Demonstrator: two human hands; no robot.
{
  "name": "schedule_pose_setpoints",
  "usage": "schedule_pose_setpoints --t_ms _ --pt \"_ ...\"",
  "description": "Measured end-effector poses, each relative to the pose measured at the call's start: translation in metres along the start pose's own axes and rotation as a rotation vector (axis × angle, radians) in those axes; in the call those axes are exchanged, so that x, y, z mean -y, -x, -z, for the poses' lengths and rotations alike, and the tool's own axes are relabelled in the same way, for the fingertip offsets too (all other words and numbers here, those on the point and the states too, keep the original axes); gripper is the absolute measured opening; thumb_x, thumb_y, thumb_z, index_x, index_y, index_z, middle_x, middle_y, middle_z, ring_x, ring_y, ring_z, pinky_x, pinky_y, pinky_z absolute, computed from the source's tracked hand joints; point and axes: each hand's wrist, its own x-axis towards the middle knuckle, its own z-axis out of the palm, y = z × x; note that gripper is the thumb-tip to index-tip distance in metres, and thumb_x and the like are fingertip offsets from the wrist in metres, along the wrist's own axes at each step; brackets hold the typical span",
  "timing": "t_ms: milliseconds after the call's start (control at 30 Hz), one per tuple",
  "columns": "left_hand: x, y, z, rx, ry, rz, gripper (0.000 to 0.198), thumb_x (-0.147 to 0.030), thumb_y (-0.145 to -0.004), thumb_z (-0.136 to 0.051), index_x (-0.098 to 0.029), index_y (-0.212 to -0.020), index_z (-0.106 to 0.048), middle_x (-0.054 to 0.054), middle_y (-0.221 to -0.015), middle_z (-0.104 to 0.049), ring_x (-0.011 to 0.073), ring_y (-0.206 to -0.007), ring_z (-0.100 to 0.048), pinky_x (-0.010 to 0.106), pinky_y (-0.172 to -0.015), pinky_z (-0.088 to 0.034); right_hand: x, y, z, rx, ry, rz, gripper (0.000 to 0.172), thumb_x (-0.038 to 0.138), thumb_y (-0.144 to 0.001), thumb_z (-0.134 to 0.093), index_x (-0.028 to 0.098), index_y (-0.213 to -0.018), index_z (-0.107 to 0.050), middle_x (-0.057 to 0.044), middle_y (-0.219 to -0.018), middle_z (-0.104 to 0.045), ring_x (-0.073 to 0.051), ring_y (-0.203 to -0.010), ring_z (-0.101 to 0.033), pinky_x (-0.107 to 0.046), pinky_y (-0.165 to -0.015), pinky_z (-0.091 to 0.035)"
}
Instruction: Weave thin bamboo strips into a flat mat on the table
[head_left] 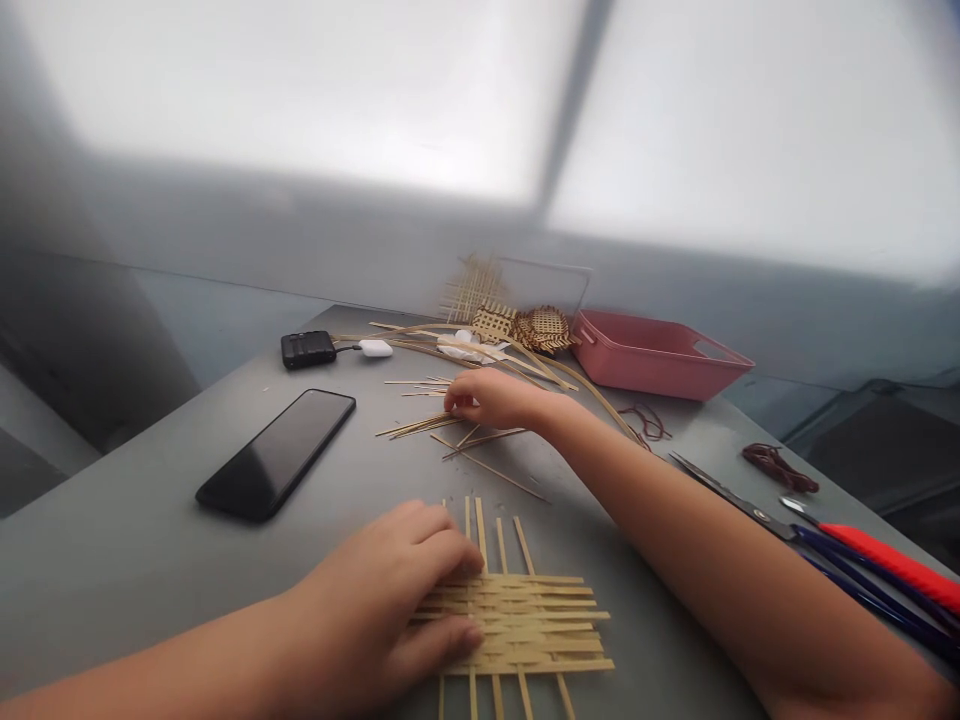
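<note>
A small woven bamboo mat (536, 625) lies flat at the near edge of the view, its strips crossing with loose ends sticking out. My left hand (397, 600) holds its left side down, thumb and fingers pressed on the weave and hiding that part. Farther off, my right hand (487, 398) is closed, fingertips pinched at the ends of a bunch of thin bamboo strips (412, 425). How many strips are between the fingers is hidden. More loose bamboo strips (495, 472) lie crossed just below that hand.
A phone (277, 455) lies left, beyond it a black power bank (307, 349) cabled to a white case (376, 348). At the back are woven pieces (544, 328) and a pink basket (660, 355). Scissors (750, 512), a red-handled tool (885, 560) and brown cord (780, 467) lie right.
</note>
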Motion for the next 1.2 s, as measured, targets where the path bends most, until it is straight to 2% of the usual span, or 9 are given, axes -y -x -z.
schedule_pose_setpoints --t_ms 300,400,533,700,800,900,1033,1100,1200 --pt "0.004 -0.001 0.0 -0.003 -0.023 -0.021 0.019 -0.025 -0.088 -0.064 -0.021 -0.106 -0.061 0.006 -0.107 -0.06 0.0257 -0.101 -0.056 0.038 -0.086 -0.047 0.004 -0.004 -0.005 0.107 -0.101 -0.068 0.025 0.032 -0.096 -0.059 0.016 -0.114 -0.063 -0.007 -0.113 -0.066 -0.019 -0.095 -0.066 -0.04 -0.083 -0.057" --pt "0.005 0.001 -0.001 -0.02 -0.019 -0.031 0.017 -0.025 -0.088 -0.064 -0.021 -0.104 -0.061 0.006 -0.106 -0.061 0.0254 -0.1 -0.056 0.037 -0.086 -0.047 0.005 -0.004 -0.007 0.099 -0.135 -0.073 0.026 0.032 -0.096 -0.059 0.016 -0.117 -0.062 -0.008 -0.118 -0.064 -0.021 -0.099 -0.065 -0.041 -0.085 -0.056" --pt "0.006 0.003 -0.003 -0.05 0.016 -0.038 0.01 -0.024 -0.089 -0.06 -0.021 -0.099 -0.06 0.005 -0.104 -0.061 0.0231 -0.096 -0.057 0.036 -0.085 -0.047 0.008 0.001 -0.003 0.011 -0.202 -0.126 0.026 0.033 -0.097 -0.059 0.016 -0.116 -0.062 -0.008 -0.115 -0.065 -0.02 -0.097 -0.065 -0.041 -0.084 -0.056" --pt "0.005 0.003 -0.003 -0.06 0.005 -0.024 0.007 -0.022 -0.089 -0.057 -0.02 -0.096 -0.06 0.005 -0.098 -0.061 0.0223 -0.091 -0.057 0.035 -0.082 -0.047 0.009 0.006 0.004 -0.067 -0.324 -0.131 0.015 0.028 -0.096 -0.059 0.014 -0.101 -0.064 -0.003 -0.095 -0.068 -0.015 -0.081 -0.065 -0.034 -0.075 -0.055" --pt "0.006 0.001 -0.004 -0.078 -0.002 -0.048 0.01 -0.017 -0.091 -0.052 -0.019 -0.095 -0.061 0.005 -0.094 -0.062 0.0221 -0.091 -0.058 0.035 -0.082 -0.047 0.009 0.007 0.007 -0.147 -0.361 -0.151 0.004 0.016 -0.09 -0.061 0.016 -0.086 -0.062 -0.001 -0.082 -0.065 -0.014 -0.075 -0.06 -0.03 -0.072 -0.049" --pt "0.008 0.0 -0.006 -0.113 -0.012 -0.064 0.016 -0.015 -0.092 -0.046 -0.019 -0.094 -0.061 0.005 -0.094 -0.063 0.022 -0.092 -0.057 0.035 -0.083 -0.047 0.008 0.011 0.01 -0.271 -0.396 -0.18 0.011 0.012 -0.086 -0.058 0.018 -0.077 -0.055 0.0 -0.076 -0.06 -0.014 -0.073 -0.053 -0.028 -0.069 -0.042" --pt "0.009 -0.001 -0.005 -0.164 -0.055 -0.063 0.022 -0.017 -0.096 -0.039 -0.019 -0.094 -0.06 0.007 -0.093 -0.063 0.0233 -0.091 -0.055 0.038 -0.082 -0.047 0.012 0.028 0.01 -0.401 -0.493 -0.188 0.008 0.018 -0.09 -0.046 0.02 -0.084 -0.051 0.002 -0.073 -0.053 -0.013 -0.066 -0.046 -0.026 -0.062 -0.038" --pt "0.009 0.0 -0.004 -0.171 -0.081 -0.055 0.023 -0.018 -0.097 -0.037 -0.019 -0.094 -0.059 0.007 -0.093 -0.063 0.0246 -0.091 -0.054 0.04 -0.082 -0.046 0.017 0.043 0.005 -0.416 -0.539 -0.179 0.01 0.026 -0.093 -0.045 0.02 -0.09 -0.053 0.002 -0.072 -0.051 -0.013 -0.065 -0.045 -0.026 -0.061 -0.038" --pt "0.009 0.001 -0.003 -0.16 -0.09 -0.033 0.022 -0.018 -0.096 -0.036 -0.019 -0.095 -0.058 0.007 -0.094 -0.062 0.0257 -0.091 -0.054 0.042 -0.082 -0.046 0.025 0.069 -0.006 -0.389 -0.594 -0.176 0.023 0.04 -0.095 -0.047 0.02 -0.096 -0.058 0.002 -0.071 -0.052 -0.014 -0.064 -0.047 -0.027 -0.061 -0.04"
